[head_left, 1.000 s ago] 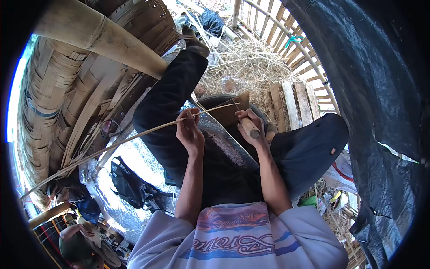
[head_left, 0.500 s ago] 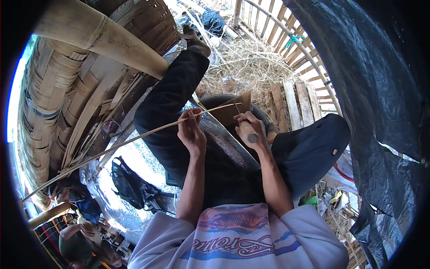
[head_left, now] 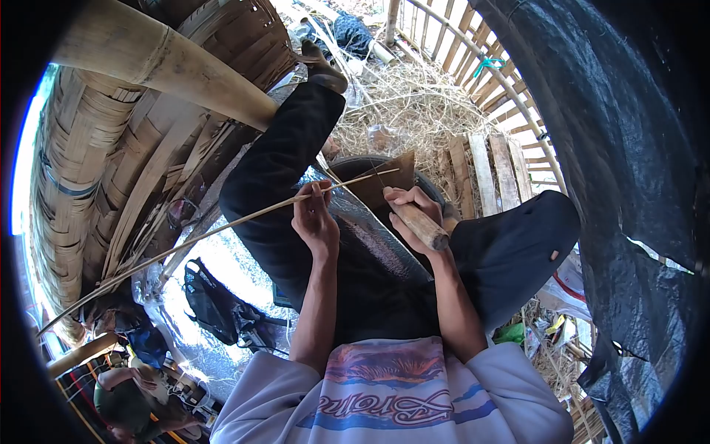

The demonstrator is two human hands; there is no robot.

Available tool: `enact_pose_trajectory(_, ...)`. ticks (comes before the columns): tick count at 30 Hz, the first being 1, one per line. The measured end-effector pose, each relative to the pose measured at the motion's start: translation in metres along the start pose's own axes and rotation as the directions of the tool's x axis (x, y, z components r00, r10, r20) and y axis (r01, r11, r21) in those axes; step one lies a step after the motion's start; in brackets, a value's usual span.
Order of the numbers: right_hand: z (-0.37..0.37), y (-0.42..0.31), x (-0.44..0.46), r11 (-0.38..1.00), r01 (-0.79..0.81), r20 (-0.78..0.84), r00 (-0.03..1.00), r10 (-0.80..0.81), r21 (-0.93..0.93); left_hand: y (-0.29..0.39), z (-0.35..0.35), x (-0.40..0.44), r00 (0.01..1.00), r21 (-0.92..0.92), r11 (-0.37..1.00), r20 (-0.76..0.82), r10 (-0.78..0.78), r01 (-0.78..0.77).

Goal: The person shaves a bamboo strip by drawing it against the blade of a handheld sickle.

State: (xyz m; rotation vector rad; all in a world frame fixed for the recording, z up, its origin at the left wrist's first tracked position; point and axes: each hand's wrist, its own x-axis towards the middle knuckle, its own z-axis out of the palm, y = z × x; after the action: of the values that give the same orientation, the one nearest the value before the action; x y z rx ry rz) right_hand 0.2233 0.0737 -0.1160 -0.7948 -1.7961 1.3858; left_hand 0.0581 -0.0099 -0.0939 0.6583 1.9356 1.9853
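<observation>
A long strip (head_left: 266,209) is already being seen slender along its length; how much work is being left is not being shown. Just short of its far right tip, it is being pinched between the thumb and fingers of the left hand (head_left: 316,220), its longer part being left trailing to the near left. A wooden handle (head_left: 421,224) is being gripped by the curled fingers of the right hand (head_left: 411,209), its thin blade (head_left: 381,180) being held by the tip; contact is not being clearly shown.
</observation>
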Motion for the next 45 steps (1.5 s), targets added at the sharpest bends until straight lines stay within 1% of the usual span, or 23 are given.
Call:
enact_pose_trajectory(1, 0.000, 0.004, -0.001, 1.000, -0.003, -0.002, 1.000, 0.003, -0.004, -0.001, 0.001, 0.000, 1.000, 0.001, 1.000, -0.013, -0.006, 0.006)
enact_pose_trajectory(4, 0.004, 0.018, -0.002, 0.997, -0.031, -0.060, 0.998, 0.036, 0.074, -0.003, 0.001, 0.003, 0.999, -0.025, 0.999, -0.038, -0.028, 0.027)
enact_pose_trajectory(7, 0.004, 0.029, 0.001, 0.998, -0.059, -0.040, 0.997, 0.059, 0.014, -0.001, 0.002, 0.002, 0.999, -0.012, 1.000, -0.046, -0.026, 0.026)
enact_pose_trajectory(10, 0.000, 0.015, 0.001, 1.000, -0.013, 0.005, 1.000, 0.013, -0.010, -0.002, 0.002, 0.003, 1.000, 0.005, 1.000, -0.020, 0.021, -0.021)
enact_pose_trajectory(12, -0.001, -0.002, 0.002, 1.000, 0.006, 0.012, 1.000, -0.007, 0.014, 0.000, 0.002, 0.001, 0.999, 0.028, 0.999, -0.017, 0.035, -0.034)
enact_pose_trajectory(15, 0.000, 0.007, -0.001, 0.998, 0.042, -0.008, 0.999, -0.041, 0.048, -0.003, 0.001, 0.003, 0.999, 0.005, 1.000, -0.044, 0.000, 0.000)
enact_pose_trajectory(17, 0.004, 0.019, 0.000, 0.988, -0.016, -0.085, 0.996, 0.030, 0.155, -0.005, 0.000, 0.003, 0.999, -0.002, 1.000, -0.047, -0.011, 0.011)
enact_pose_trajectory(18, 0.004, 0.021, 0.001, 0.987, -0.062, -0.079, 0.994, 0.075, 0.151, -0.005, 0.000, 0.003, 0.999, 0.001, 1.000, -0.048, -0.012, 0.012)
enact_pose_trajectory(22, 0.002, 0.017, 0.004, 0.991, -0.060, -0.048, 0.997, 0.066, 0.118, -0.002, 0.002, 0.001, 0.999, -0.013, 1.000, -0.033, -0.011, 0.011)
enact_pose_trajectory(24, -0.001, 0.004, 0.002, 0.998, 0.013, -0.014, 1.000, -0.012, 0.058, -0.004, 0.000, 0.003, 1.000, 0.007, 1.000, -0.016, 0.011, -0.011)
enact_pose_trajectory(25, 0.001, 0.005, 0.001, 0.998, 0.012, -0.008, 1.000, -0.011, 0.059, -0.005, -0.002, 0.002, 1.000, 0.028, 0.999, 0.003, 0.028, -0.028)
enact_pose_trajectory(27, 0.006, 0.012, -0.003, 0.991, 0.037, -0.057, 0.998, -0.030, 0.126, -0.005, -0.003, 0.002, 0.999, 0.015, 1.000, -0.032, 0.000, 0.000)
enact_pose_trajectory(29, 0.011, 0.029, -0.006, 0.996, 0.003, -0.066, 0.998, -0.009, -0.085, -0.004, 0.001, 0.005, 0.999, -0.015, 1.000, -0.046, -0.016, 0.015)
enact_pose_trajectory(30, 0.008, 0.030, -0.004, 0.987, -0.115, -0.015, 0.993, 0.114, -0.114, -0.004, 0.002, 0.005, 0.998, -0.024, 0.999, -0.064, -0.027, 0.026)
enact_pose_trajectory(31, 0.007, 0.031, -0.004, 0.987, -0.111, -0.024, 0.994, 0.109, -0.116, -0.005, 0.001, 0.005, 0.996, -0.028, 0.999, -0.082, -0.039, 0.037)
enact_pose_trajectory(34, 0.005, 0.024, 0.000, 0.974, -0.185, 0.001, 0.982, 0.187, -0.132, -0.004, 0.000, 0.004, 0.999, -0.017, 1.000, -0.035, -0.012, 0.012)
enact_pose_trajectory(35, 0.006, 0.020, -0.001, 0.974, -0.188, -0.005, 0.982, 0.189, -0.129, -0.004, -0.002, 0.002, 1.000, -0.011, 1.000, -0.014, -0.005, 0.005)
enact_pose_trajectory(37, 0.007, 0.005, -0.001, 0.998, 0.023, -0.035, 0.999, -0.025, -0.062, -0.004, -0.003, 0.003, 1.000, -0.014, 1.000, 0.003, 0.009, -0.009)
enact_pose_trajectory(38, 0.012, 0.009, -0.003, 0.998, -0.005, -0.066, 0.998, 0.001, -0.059, -0.003, -0.002, 0.002, 1.000, -0.009, 1.000, -0.011, -0.003, 0.003)
enact_pose_trajectory(39, 0.014, 0.020, -0.009, 0.998, -0.011, -0.069, 0.998, 0.006, -0.066, -0.001, -0.001, 0.000, 1.000, -0.004, 1.000, -0.026, -0.017, 0.017)
enact_pose_trajectory(41, 0.013, 0.044, -0.012, 0.994, -0.074, -0.053, 0.996, 0.070, -0.075, 0.003, 0.000, -0.002, 0.999, 0.012, 0.999, -0.018, -0.030, 0.030)
enact_pose_trajectory(42, 0.012, 0.045, -0.011, 0.967, -0.179, -0.044, 0.984, 0.174, -0.180, 0.005, 0.001, -0.001, 0.999, 0.039, 0.999, -0.020, -0.037, 0.038)
enact_pose_trajectory(45, 0.006, 0.043, -0.005, 0.976, -0.145, -0.088, 0.987, 0.132, -0.164, 0.004, 0.001, -0.003, 1.000, 0.013, 1.000, 0.019, 0.007, -0.007)
